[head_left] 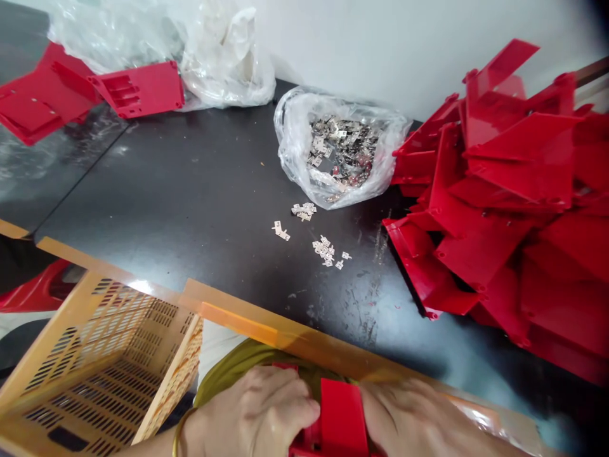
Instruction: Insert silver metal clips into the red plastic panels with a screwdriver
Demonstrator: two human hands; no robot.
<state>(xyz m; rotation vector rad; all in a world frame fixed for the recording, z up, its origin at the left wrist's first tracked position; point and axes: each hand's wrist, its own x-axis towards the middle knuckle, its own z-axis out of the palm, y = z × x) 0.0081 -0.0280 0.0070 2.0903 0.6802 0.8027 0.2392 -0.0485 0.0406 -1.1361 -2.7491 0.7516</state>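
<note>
Pose: near side, back-of-hand view.
Left hand (266,406) curled, thumb (310,412) pointing right; right hand (413,412) bent, slightly blurred.

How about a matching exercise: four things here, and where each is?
1. Yellow slotted plastic crate
2. Clear plastic bag of silvery metal pieces
3. Large heap of red plastic parts
4. Red plastic part with rectangular panel

A. Between left hand and right hand
B. Picture right, on black tabletop
C. Picture lower left
D. Picture upper middle

Pairs: 1-C; 2-D; 3-B; 4-A
</note>
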